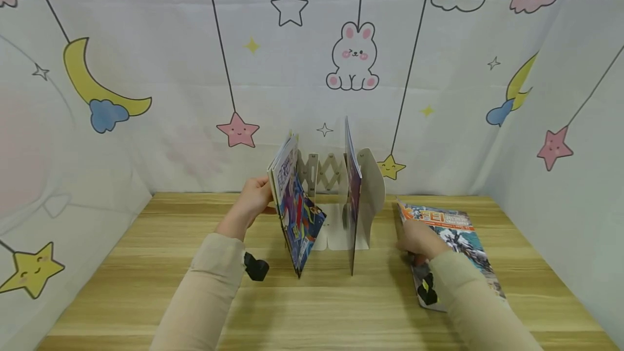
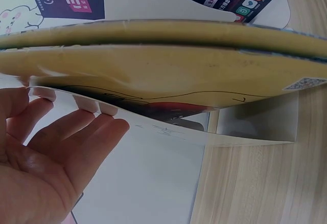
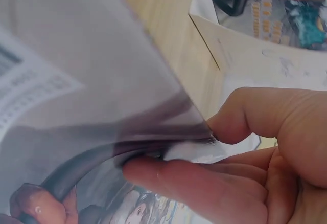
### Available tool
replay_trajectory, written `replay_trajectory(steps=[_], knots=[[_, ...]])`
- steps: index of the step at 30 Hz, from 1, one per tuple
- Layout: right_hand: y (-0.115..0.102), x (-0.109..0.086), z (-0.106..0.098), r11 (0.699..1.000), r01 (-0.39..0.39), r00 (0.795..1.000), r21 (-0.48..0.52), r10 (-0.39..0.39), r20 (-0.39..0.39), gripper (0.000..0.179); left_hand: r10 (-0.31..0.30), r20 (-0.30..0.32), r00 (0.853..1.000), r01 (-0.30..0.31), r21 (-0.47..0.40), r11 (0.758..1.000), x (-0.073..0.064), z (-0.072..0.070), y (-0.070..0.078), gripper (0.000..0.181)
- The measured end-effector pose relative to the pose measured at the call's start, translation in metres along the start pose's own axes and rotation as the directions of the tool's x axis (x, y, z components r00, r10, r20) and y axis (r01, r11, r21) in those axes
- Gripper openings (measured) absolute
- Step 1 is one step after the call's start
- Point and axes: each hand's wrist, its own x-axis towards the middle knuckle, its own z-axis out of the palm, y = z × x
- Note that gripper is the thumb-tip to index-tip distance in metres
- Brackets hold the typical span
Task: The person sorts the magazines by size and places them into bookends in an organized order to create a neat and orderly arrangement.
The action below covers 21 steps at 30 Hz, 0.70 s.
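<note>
My left hand (image 1: pixel 253 199) is at the outer left side of the expandable white bookend (image 1: pixel 336 226). In the left wrist view, the fingers (image 2: pixel 97 144) rest lightly bent against the bookend's pale side plate (image 2: pixel 168 129). Magazines with yellow spines (image 2: pixel 153 73) lean on that plate's inner side, and a dark-blue cover (image 1: pixel 298 215) faces right. Another thin magazine (image 1: pixel 353 199) stands near the right plate. My right hand (image 1: pixel 421 240) pinches the left edge of a magazine (image 1: pixel 463 240) at the table's right; thumb and fingers grip its edge (image 3: pixel 179 111) in the right wrist view.
The wood-grain table (image 1: pixel 312 307) runs back to a white cloth backdrop (image 1: pixel 292 69) printed with stars, moons and rabbits. The bookend's right plate (image 1: pixel 372 188) stands upright just left of the right-hand magazine. A lattice (image 1: pixel 327 172) joins the two plates.
</note>
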Motion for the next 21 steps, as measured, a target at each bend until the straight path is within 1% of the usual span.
replay_trajectory(steps=[3,5,7,10,13,17,18,19,21], knots=[[0.004,-0.003,-0.004,0.997,-0.015,1.000,0.070,0.014,0.019,0.010,-0.001,-0.002,1.000,0.001,-0.003,1.000,0.000,0.000,0.001,0.037],[0.007,-0.003,-0.006,0.992,-0.039,0.999,0.119,0.037,0.020,0.020,0.004,-0.001,1.000,-0.004,0.001,1.000,-0.001,0.000,0.001,0.038],[0.011,-0.004,-0.007,0.987,-0.046,0.999,0.153,0.045,0.011,0.030,0.004,-0.004,1.000,-0.004,0.000,1.000,-0.001,0.001,0.002,0.038],[0.018,-0.004,-0.008,0.975,-0.060,0.998,0.214,0.063,-0.006,0.038,0.004,-0.006,1.000,-0.004,0.011,1.000,-0.002,0.001,0.002,0.038],[0.026,-0.008,-0.009,0.965,-0.048,0.998,0.257,0.055,-0.020,0.038,0.003,-0.006,1.000,-0.003,0.008,1.000,-0.002,0.001,0.002,0.038],[0.033,-0.016,-0.010,0.941,-0.035,0.998,0.338,0.049,-0.032,0.020,0.007,-0.002,1.000,-0.007,0.000,1.000,-0.002,0.001,0.002,0.037],[0.035,-0.018,-0.009,0.936,-0.027,0.998,0.350,0.043,-0.037,0.018,0.007,0.001,1.000,-0.007,-0.001,1.000,-0.002,0.001,0.002,0.037],[0.036,-0.020,-0.009,0.930,-0.020,0.999,0.368,0.036,-0.037,0.021,0.007,0.001,1.000,-0.007,-0.002,1.000,-0.002,0.001,0.002,0.038],[0.037,-0.025,-0.009,0.920,-0.011,0.999,0.393,0.028,-0.039,0.035,0.007,-0.001,1.000,-0.007,-0.009,1.000,-0.001,0.001,0.002,0.037]])
